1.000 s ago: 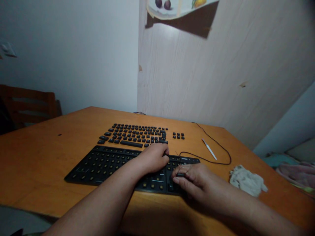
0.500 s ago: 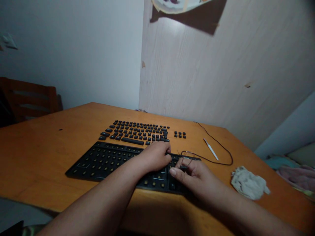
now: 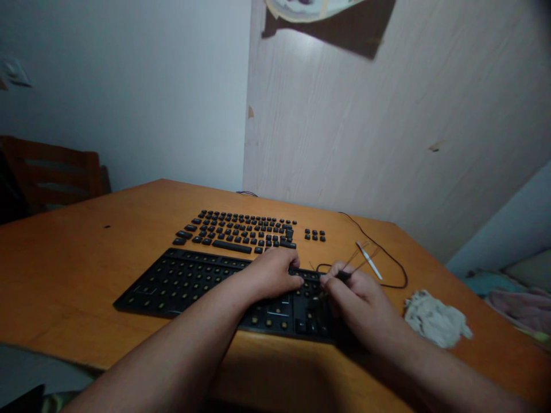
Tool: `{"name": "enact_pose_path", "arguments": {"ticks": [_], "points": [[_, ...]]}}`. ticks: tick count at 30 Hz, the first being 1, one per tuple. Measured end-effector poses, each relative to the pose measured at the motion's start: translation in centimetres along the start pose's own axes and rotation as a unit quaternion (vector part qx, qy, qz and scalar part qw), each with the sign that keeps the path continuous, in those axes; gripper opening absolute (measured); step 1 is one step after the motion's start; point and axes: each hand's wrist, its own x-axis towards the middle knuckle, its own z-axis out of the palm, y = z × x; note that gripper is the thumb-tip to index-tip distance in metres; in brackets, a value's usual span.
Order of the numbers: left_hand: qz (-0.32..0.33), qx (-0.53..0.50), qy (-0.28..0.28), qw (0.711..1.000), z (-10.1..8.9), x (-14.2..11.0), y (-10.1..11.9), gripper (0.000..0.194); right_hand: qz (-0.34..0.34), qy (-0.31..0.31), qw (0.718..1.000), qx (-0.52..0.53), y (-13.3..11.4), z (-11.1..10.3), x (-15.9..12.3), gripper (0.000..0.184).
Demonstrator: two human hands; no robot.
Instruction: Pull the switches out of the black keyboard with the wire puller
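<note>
A black keyboard point(image 3: 183, 281), with most of its keycaps off and the switch stems bare, lies across the table before me. My left hand point(image 3: 275, 275) is closed over its upper middle, fingers curled toward the back edge and thumb on top. Above the keyboard's right end, my right hand point(image 3: 357, 295) is closed on a wire keycap puller point(image 3: 343, 276) by its black handle. Its thin wire loops point up and away from me. Whether a keycap is also in these fingers I cannot tell. A few keycaps point(image 3: 310, 326) remain on the number pad, partly hidden by that hand.
Behind the keyboard, loose keycaps point(image 3: 243, 232) lie in keyboard-like rows, with a small group point(image 3: 315, 235) to their right. A white pen-like stick point(image 3: 369, 261), a dark cable point(image 3: 394, 265) and a crumpled pale cloth point(image 3: 434, 321) are on the right. A wooden chair point(image 3: 55, 172) stands left.
My right hand has moved up and slightly right over the number pad, uncovering keycaps there. The puller's wires now point away from me. My left hand has stayed put.
</note>
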Motion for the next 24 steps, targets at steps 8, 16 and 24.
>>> {"name": "enact_pose_path", "arguments": {"ticks": [8,16,24], "points": [[-0.013,-0.147,0.02,0.989,-0.1,0.4,0.8,0.021,-0.045,0.061,0.997,-0.022,0.8,-0.7,1.1,0.027],[-0.01,-0.335,-0.044,0.941,0.1,0.0,2.3,0.018,-0.109,0.075,0.989,-0.066,0.5,-0.3,1.2,0.037],[-0.033,-0.312,-0.026,0.949,0.5,0.2,2.0,0.019,-0.141,0.073,0.984,-0.074,1.1,-0.3,1.2,0.028]]}}
